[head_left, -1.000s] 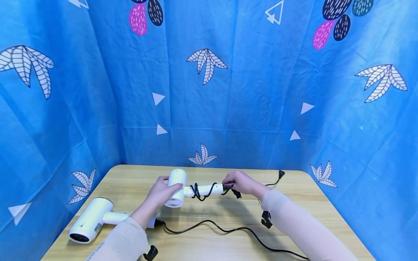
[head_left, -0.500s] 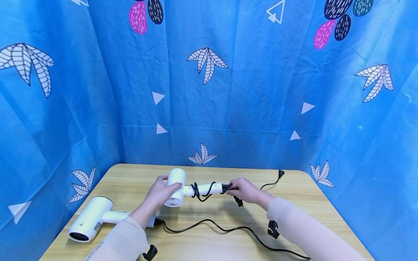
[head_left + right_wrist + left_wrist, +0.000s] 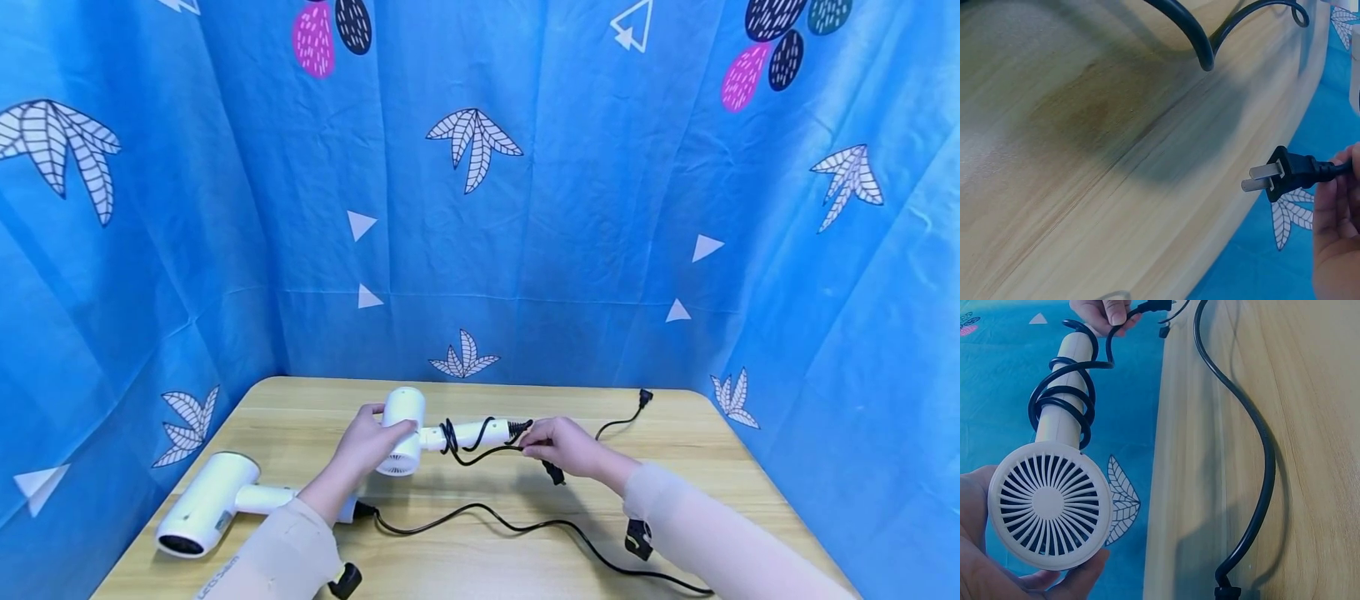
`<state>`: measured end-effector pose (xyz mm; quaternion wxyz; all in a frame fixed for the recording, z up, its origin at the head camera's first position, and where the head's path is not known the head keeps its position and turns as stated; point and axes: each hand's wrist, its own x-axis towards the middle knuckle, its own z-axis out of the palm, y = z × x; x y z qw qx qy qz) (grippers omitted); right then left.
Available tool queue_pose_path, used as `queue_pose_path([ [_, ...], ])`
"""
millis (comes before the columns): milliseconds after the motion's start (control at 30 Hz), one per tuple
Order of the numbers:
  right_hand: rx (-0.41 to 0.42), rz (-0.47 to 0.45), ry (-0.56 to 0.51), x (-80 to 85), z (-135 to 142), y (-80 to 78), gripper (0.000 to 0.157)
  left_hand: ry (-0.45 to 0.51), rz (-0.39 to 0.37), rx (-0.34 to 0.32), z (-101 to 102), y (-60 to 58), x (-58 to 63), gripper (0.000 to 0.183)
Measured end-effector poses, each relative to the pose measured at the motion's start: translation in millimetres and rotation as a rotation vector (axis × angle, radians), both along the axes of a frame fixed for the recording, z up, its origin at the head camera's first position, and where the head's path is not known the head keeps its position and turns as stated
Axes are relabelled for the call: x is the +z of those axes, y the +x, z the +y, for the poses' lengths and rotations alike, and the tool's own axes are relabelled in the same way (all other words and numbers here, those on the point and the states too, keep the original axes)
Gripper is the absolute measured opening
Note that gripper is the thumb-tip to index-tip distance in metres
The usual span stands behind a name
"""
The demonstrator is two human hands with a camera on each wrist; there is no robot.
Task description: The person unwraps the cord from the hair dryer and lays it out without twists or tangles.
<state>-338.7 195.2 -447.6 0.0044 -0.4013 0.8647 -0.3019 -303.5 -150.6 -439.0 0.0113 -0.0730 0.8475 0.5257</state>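
Observation:
In the head view my left hand grips the barrel of a white hair dryer, its handle pointing right above the table. The left wrist view shows the dryer's round slotted grille facing the camera, fingers and thumb about its rim. A black power cord winds in several loose coils around the handle. Off the handle's end, my right hand pinches that cord close behind its plug. Two metal prongs stick out from the plug, which points away from the fingers in the right wrist view.
A second, larger white hair dryer lies at the table's left, partly behind the left forearm. Its black cord snakes across the front toward the right sleeve. Another plug lies near the wooden table's back right. Blue patterned cloth surrounds the table.
My right hand has moved right and slightly nearer, drawing the plug end along. A longer stretch of cord now spans from the coils to the fingers. The left hand stays nearly still.

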Motion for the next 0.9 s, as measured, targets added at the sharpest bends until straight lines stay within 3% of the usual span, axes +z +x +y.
queue_pose_path([
  [500, -0.006, -0.023, -0.009, 7.1, 5, 11.3, 0.012, -0.023, 0.005, 0.001, 0, 0.2, -1.0, 0.088],
  [900, 0.006, 0.05, 0.033, 22.8, 2, 24.4, 0.011, -0.037, 0.005, 0.005, -1, 0.1, -2.0, 0.088],
])
